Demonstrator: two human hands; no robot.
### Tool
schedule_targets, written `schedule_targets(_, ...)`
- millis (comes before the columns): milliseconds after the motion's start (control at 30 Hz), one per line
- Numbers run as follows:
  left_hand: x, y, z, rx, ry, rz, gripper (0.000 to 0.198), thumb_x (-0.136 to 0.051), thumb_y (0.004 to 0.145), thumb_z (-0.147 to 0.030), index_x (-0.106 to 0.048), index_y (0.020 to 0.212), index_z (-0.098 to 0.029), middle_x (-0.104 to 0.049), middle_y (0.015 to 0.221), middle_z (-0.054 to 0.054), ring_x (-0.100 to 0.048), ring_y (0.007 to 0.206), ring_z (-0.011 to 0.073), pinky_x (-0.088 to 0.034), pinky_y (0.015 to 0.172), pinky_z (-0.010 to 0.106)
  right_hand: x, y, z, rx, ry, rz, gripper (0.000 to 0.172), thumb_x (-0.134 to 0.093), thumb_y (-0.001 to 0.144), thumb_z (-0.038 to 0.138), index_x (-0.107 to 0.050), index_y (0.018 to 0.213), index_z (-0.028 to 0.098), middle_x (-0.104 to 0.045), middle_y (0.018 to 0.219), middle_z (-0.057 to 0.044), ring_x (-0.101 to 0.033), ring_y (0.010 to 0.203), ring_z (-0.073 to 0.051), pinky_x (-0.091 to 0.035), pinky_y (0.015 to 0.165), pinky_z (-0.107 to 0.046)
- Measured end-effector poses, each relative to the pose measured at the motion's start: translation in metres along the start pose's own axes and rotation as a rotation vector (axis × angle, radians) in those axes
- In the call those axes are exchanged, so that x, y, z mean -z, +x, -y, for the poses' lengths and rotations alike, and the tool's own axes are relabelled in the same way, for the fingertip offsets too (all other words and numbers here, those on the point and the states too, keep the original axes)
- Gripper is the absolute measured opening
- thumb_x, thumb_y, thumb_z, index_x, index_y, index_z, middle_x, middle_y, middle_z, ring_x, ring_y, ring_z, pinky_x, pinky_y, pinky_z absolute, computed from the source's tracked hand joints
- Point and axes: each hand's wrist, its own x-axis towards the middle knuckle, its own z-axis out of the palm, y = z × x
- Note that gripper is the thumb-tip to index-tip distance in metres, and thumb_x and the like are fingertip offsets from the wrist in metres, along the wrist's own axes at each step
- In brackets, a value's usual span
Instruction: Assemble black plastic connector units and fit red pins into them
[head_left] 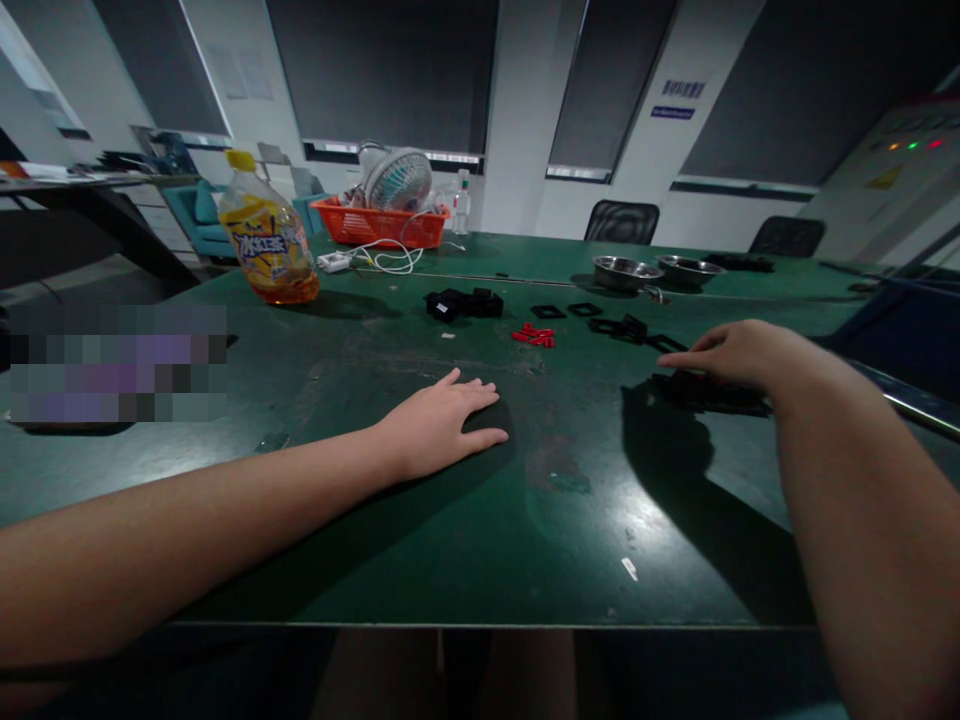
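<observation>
Forearms (225,530) reach over the near edge of a green bench (390,560): left hand (446,425) spread on top, right hand (739,355) at black parts (712,393) near the right edge, pinch unclear. Mid-bench, square black frames (548,312) and smaller red pieces (534,335) lie loose; work looks unfinished.

Dim background, white glare on the green tabletop (480,550), dark shadows, stretched edges.

Both bare forearms (225,515) look smooth, tapering to slim wrists (386,453); the uncovered left hand (441,425) and right hand (742,355) have slender fingers (478,400).
</observation>
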Motion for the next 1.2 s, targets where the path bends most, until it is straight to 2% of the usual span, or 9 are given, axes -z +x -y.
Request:
schedule_targets(133, 0.000, 0.000, 0.000, 0.000, 0.000, -0.007, 0.061, -0.047, 0.093, -0.053, -0.045, 0.141, -0.016, -0.042, 0.149, 0.009, -0.034, 0.141, 0.0265, -0.018, 0.120, 0.043, 0.003, -0.007, 0.012, -0.040, 0.007, -0.292, 0.034, -0.065, 0.077, 0.049, -0.069, 0.085, 0.016, -0.069, 0.088, -0.015, -0.057, 0.072, -0.024, -0.039, 0.059, -0.036)
schedule_targets(267, -0.001, 0.000, 0.000, 0.000, -0.002, -0.004, 0.060, -0.047, 0.092, -0.052, -0.045, 0.141, -0.016, -0.042, 0.149, 0.009, -0.035, 0.141, 0.0257, -0.019, 0.120, 0.043, -0.006, -0.014, 0.037, 0.092, 0.052, -0.431, 0.025, -0.058, 0.082, 0.039, -0.063, 0.072, 0.017, -0.068, 0.080, -0.014, -0.058, 0.076, -0.024, -0.038, 0.064, -0.034)
schedule_targets(333, -0.001, 0.000, 0.001, -0.007, -0.001, -0.006, 0.060, -0.047, 0.093, -0.052, -0.046, 0.141, -0.016, -0.043, 0.149, 0.009, -0.036, 0.140, 0.0251, -0.018, 0.120, 0.042, -0.014, -0.018, 0.049, 0.223, 0.049, -0.471, 0.030, -0.050, 0.086, 0.037, -0.060, 0.066, 0.018, -0.067, 0.075, -0.014, -0.059, 0.076, -0.024, -0.038, 0.067, -0.034)
schedule_targets(400, -0.001, 0.000, 0.001, -0.012, -0.002, -0.011, 0.060, -0.047, 0.093, -0.052, -0.046, 0.141, -0.015, -0.043, 0.149, 0.009, -0.035, 0.141, 0.0250, -0.018, 0.120, 0.041, -0.021, -0.020, 0.058, 0.360, 0.018, -0.489, 0.036, -0.043, 0.089, 0.038, -0.057, 0.062, 0.019, -0.066, 0.071, -0.013, -0.060, 0.075, -0.024, -0.038, 0.069, -0.034)
schedule_targets(600, -0.002, 0.001, 0.002, -0.029, 0.007, -0.013, 0.061, -0.045, 0.093, -0.053, -0.046, 0.140, -0.014, -0.043, 0.149, 0.010, -0.036, 0.140, 0.0235, -0.017, 0.120, 0.041, -0.041, -0.022, 0.075, 0.528, -0.040, -0.448, 0.042, -0.038, 0.091, 0.037, -0.059, 0.059, 0.021, -0.065, 0.064, -0.008, -0.058, 0.065, -0.021, -0.036, 0.065, -0.032)
schedule_targets(833, -0.001, 0.001, 0.000, -0.010, 0.013, -0.002, 0.061, -0.046, 0.093, -0.052, -0.045, 0.141, -0.015, -0.042, 0.149, 0.009, -0.034, 0.141, 0.0252, -0.018, 0.120, 0.041, -0.048, -0.017, 0.082, 0.555, -0.003, -0.383, 0.042, -0.041, 0.091, 0.038, -0.044, 0.053, 0.021, -0.060, 0.061, -0.007, -0.054, 0.063, -0.020, -0.032, 0.064, -0.032)
schedule_targets(933, -0.001, 0.000, 0.000, -0.012, 0.003, -0.001, 0.062, -0.045, 0.093, -0.053, -0.045, 0.141, -0.014, -0.043, 0.149, 0.009, -0.034, 0.141, 0.0252, -0.017, 0.120, 0.041, -0.050, -0.018, 0.082, 0.545, 0.103, -0.380, 0.036, -0.051, 0.087, 0.039, -0.041, 0.056, 0.022, -0.056, 0.059, -0.004, -0.051, 0.060, -0.018, -0.033, 0.061, -0.030)
schedule_targets(1067, 0.000, 0.001, 0.001, -0.020, 0.001, 0.003, 0.062, -0.045, 0.093, -0.054, -0.046, 0.141, -0.014, -0.042, 0.150, 0.009, -0.034, 0.141, 0.0243, -0.017, 0.120, 0.041, -0.057, -0.016, 0.081, 0.605, 0.310, -0.331, 0.014, -0.061, 0.071, 0.020, -0.048, 0.072, 0.021, -0.060, 0.074, -0.004, -0.056, 0.067, -0.018, -0.042, 0.063, -0.029)
schedule_targets(1200, 0.000, 0.001, 0.001, -0.022, 0.001, 0.008, 0.062, -0.045, 0.093, -0.053, -0.045, 0.141, -0.013, -0.042, 0.149, 0.010, -0.034, 0.141, 0.0237, -0.017, 0.121, 0.040, -0.062, -0.008, 0.078, 0.730, 0.332, -0.358, 0.022, -0.051, 0.060, 0.003, -0.049, 0.075, 0.019, -0.058, 0.088, -0.008, -0.058, 0.076, -0.019, -0.046, 0.072, -0.032)
